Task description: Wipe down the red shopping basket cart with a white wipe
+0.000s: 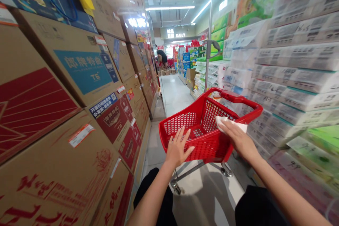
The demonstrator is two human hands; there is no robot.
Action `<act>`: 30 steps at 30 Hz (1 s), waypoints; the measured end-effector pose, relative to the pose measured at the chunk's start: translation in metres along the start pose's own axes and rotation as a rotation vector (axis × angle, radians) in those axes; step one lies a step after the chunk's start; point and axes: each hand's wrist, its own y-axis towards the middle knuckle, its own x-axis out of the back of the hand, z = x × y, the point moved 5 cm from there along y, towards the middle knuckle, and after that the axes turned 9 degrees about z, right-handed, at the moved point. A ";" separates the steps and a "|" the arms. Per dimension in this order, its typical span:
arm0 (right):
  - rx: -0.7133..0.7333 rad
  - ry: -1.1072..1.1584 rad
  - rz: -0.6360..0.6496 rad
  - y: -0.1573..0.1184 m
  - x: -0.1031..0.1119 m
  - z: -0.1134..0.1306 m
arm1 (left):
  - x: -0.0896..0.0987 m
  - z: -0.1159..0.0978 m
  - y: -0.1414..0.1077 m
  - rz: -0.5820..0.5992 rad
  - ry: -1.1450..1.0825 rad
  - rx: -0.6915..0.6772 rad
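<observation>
A red plastic shopping cart (212, 148) stands sideways in front of me, its handle at the right. My left hand (178, 148) is at the cart's near left side, fingers spread, with nothing in it; whether it touches the rim I cannot tell. Over the near rim, toward the handle end, my right hand (237, 137) presses a white cloth or tissue (242, 126) against the cart. Part of that white piece is hidden under the fingers. The basket's perforated inside shows no goods.
Stacked cardboard cartons (79, 67) wall the left side. Wrapped paper packs (296, 56) are piled high on the right. A metal post (209, 24) rises behind the cart. Farther down the aisle a person (162, 57) bends over near small boxes (166, 72).
</observation>
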 end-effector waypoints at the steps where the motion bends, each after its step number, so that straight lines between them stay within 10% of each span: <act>1: -0.023 -0.026 -0.017 -0.002 0.005 -0.013 | 0.000 0.000 0.001 -0.001 -0.003 -0.003; 4: -0.065 -0.069 -0.072 -0.003 0.006 -0.019 | -0.003 -0.003 0.005 0.003 -0.007 -0.012; 11: 0.104 0.047 0.003 0.005 -0.033 0.061 | -0.004 -0.013 0.006 0.038 0.012 -0.046; 19: -0.091 -0.059 -0.092 -0.005 -0.009 -0.013 | -0.004 -0.021 -0.001 0.084 0.027 -0.173; 27: 0.049 0.009 -0.012 -0.002 -0.042 0.086 | -0.007 -0.030 0.001 0.053 0.042 -0.166; 30: 0.126 0.002 0.041 0.000 -0.036 0.076 | -0.007 -0.029 -0.001 0.066 0.037 -0.163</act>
